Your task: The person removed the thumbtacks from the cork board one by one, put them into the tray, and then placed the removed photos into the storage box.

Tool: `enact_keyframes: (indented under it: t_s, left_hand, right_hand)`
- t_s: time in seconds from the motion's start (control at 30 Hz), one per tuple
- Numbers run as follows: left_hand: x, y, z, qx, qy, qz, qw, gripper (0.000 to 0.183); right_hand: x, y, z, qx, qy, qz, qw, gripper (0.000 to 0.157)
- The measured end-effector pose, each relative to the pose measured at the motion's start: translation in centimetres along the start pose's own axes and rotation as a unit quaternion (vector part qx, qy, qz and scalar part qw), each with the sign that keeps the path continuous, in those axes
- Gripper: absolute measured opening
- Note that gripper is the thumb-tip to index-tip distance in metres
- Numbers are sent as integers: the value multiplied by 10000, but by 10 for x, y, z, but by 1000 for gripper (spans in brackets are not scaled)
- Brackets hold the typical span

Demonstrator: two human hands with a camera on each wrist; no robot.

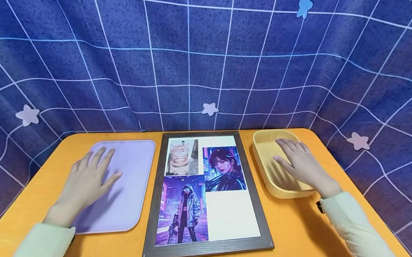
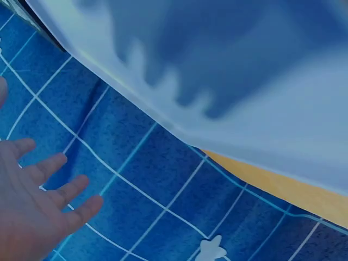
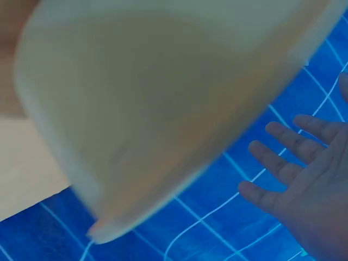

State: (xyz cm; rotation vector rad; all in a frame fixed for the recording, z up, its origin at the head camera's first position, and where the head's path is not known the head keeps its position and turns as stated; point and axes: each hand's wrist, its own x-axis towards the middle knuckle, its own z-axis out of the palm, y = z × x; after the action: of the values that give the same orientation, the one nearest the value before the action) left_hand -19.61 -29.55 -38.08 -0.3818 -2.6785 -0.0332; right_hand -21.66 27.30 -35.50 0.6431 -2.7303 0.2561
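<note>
My left hand (image 1: 90, 178) hovers over the flat lilac tray (image 1: 131, 189), palm down with fingers spread, and casts a shadow on it. In the left wrist view its straight fingers (image 2: 70, 190) hold nothing. My right hand (image 1: 299, 163) is spread above the yellow ribbed basket (image 1: 264, 144) and holds nothing either. The right wrist view shows the same fingers (image 3: 272, 157) extended beside the basket's blurred wall (image 3: 136, 109). Between the hands lies a dark wooden picture frame (image 1: 207, 248) with pictures on a white backing (image 1: 233, 214).
An orange table (image 1: 107, 253) bears all three things. Inside the frame are a cat picture (image 1: 179, 158) and two purple-toned figure pictures (image 1: 186, 209). Blue grid-patterned cloth (image 1: 173, 67) with stars hangs behind the table and at both sides.
</note>
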Motion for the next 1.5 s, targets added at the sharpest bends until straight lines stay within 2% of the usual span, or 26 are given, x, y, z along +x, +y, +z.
enact_keyframes:
  t_s: [0.2,0.57,0.8,1.13,1.5]
  left_hand:
    - [9,8,0,-10,-7,151,9999,71]
    - [23,27,6,-183,2,337,9993,67]
    - [32,42,8,-319,-182,441,9984,65]
    - [48,62,14,-342,-140,845,9957,62]
    - [70,81,24,-438,-352,941,9940,58]
  right_hand:
    - [10,-10,2,-123,123,-242,9996,54]
    - [28,-40,7,-336,84,-703,9969,51]
    - [37,-59,10,-394,-112,-782,9961,53]
    - [51,-83,22,-352,-243,-854,9954,52]
    - [68,-110,34,-454,-257,-1154,9920,52]
